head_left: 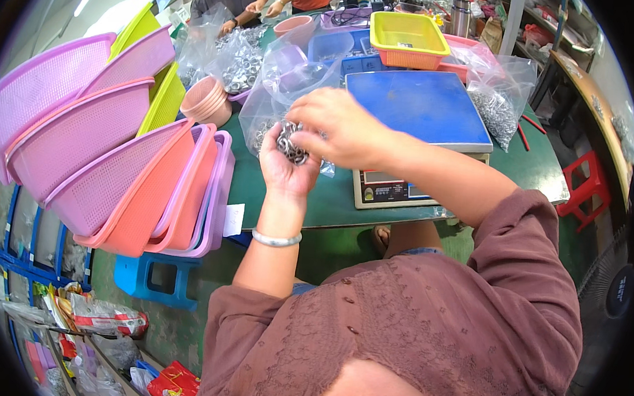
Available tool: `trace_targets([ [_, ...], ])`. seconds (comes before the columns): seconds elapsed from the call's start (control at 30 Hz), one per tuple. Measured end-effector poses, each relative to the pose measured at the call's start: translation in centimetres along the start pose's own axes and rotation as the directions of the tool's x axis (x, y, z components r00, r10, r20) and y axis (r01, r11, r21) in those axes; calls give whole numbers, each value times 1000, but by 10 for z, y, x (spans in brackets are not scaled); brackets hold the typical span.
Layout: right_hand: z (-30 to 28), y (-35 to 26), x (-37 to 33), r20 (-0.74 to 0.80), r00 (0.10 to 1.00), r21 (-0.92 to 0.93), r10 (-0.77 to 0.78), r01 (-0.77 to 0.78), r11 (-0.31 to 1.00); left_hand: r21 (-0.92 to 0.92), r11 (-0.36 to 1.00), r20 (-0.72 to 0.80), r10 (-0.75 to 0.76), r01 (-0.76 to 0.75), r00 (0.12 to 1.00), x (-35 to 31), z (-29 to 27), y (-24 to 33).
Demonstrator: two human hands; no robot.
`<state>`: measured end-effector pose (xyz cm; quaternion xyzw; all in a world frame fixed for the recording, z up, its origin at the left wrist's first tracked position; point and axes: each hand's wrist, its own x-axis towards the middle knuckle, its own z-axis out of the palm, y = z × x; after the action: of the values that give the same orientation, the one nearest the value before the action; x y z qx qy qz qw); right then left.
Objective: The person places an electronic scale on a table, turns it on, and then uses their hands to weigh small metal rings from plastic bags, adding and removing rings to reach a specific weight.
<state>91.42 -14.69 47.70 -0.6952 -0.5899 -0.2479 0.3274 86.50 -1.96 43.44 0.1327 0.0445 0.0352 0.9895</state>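
A heap of small shiny metal rings (289, 145) lies in my left hand (287, 175), which is cupped round it with the palm up. My right hand (343, 128) reaches over from the right, its fingers bent and its thumb pressed to the rings; the exact grip is partly hidden. Right behind both hands is a clear plastic bag (270, 99) on the green table (302, 215). A weighing scale with a blue platform (415, 106) stands just to the right, its display partly behind my right forearm.
Nested pink, purple and orange plastic baskets (84, 125) tilt at the left. A blue stool (156, 279) stands below them. Behind the scale sits a yellow basket (409, 34); a bag of metal parts (495, 110) lies right. A co-worker (226, 7) sits across the table.
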Motion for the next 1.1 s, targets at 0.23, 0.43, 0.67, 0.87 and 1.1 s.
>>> trace_targets([
  [0.23, -104, 50, -45, -248, 934, 70, 257, -247, 966, 104, 985, 129, -154, 141, 980, 74, 82, 13],
  [0.43, -165, 98, -118, -221, 694, 198, 685, -656, 728, 520, 854, -165, 82, 16, 983, 158, 96, 45],
  [0.67, -177, 159, -199, -49, 204, 220, 978, -953, 210, 984, -131, -8, 648, 122, 762, 174, 63, 67],
  [0.87, -154, 172, -218, 213, 69, 393, 975, -919, -21, 968, 226, -238, 696, 108, 678, 201, 50, 90],
  [1.1, -150, 175, -214, 260, 77, 422, 962, -905, -42, 336, -893, 533, 442, 299, 722, 205, 60, 103],
])
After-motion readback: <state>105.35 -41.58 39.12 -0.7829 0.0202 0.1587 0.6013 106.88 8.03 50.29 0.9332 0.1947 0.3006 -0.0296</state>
